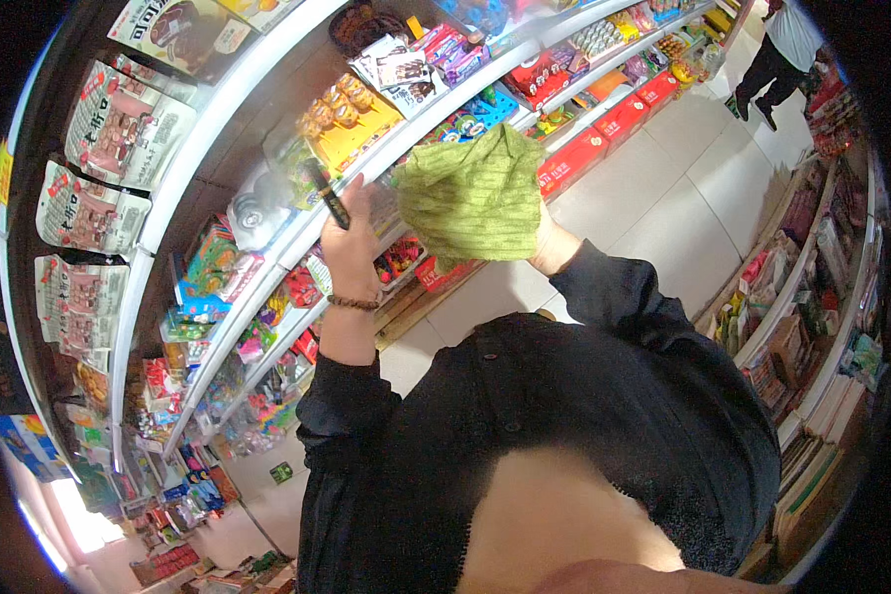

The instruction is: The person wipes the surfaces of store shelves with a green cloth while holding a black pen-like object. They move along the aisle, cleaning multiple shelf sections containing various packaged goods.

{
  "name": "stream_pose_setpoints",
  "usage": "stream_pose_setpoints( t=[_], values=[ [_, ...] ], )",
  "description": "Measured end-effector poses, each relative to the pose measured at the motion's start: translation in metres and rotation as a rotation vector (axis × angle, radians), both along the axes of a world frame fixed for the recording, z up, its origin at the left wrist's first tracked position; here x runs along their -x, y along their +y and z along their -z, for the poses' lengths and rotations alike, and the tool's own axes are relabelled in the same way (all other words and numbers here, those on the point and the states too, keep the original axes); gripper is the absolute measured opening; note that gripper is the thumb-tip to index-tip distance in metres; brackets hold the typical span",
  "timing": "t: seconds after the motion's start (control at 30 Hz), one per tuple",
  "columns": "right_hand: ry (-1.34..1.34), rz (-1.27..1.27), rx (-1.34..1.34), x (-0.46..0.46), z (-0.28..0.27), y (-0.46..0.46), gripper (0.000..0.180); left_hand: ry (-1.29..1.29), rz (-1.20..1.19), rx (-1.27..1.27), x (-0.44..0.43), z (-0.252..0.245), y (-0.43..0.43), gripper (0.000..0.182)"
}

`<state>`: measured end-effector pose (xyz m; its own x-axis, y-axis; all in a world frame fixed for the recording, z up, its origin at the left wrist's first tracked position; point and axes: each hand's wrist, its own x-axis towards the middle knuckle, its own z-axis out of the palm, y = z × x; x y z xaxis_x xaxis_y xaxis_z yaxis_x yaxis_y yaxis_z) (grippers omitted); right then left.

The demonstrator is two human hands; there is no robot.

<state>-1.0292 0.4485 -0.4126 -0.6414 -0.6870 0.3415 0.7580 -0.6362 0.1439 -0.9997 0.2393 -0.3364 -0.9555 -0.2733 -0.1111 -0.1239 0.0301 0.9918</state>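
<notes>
My left hand (350, 241), with a beaded bracelet on its wrist, grips a dark marker-like stick (328, 194) that points up and to the left over the shelf edge. A green ribbed cloth (475, 197) is draped over my right hand (553, 236), hiding its fingers; the wrist and part of the palm show at the cloth's right side. Beyond my hands, a yellow display box (358, 141) of wrapped lollipops stands on the shelf. To the left of my left hand lies a clear plastic package (256, 215).
Curved white shelf edges (267, 271) cross the left and top, with packed snacks above and below. Red boxes (616, 119) line the bottom shelf. More stocked shelves (779, 289) stand on the right. A person (776, 59) stands in the tiled aisle at the upper right.
</notes>
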Motion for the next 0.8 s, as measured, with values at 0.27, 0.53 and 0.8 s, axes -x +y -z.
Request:
stream_pose_setpoints(
  t=[0.27, 0.53, 0.8],
  values=[
    [-0.038, 0.022, -0.222, -0.008, 0.009, 0.005, 0.057, -0.011, 0.033, 0.193, -0.007, 0.063, 0.018, 0.038],
    [-0.139, 0.119, -0.319, -0.015, 0.018, 0.025, 0.058, 0.115, 0.046, 0.59, 0.001, 0.044, 0.028, 0.021],
    [-0.25, 0.224, -0.194, -0.029, 0.042, 0.033, 0.053, 0.053, 0.223, 0.577, -0.028, 0.042, 0.023, 0.039]
  ],
)
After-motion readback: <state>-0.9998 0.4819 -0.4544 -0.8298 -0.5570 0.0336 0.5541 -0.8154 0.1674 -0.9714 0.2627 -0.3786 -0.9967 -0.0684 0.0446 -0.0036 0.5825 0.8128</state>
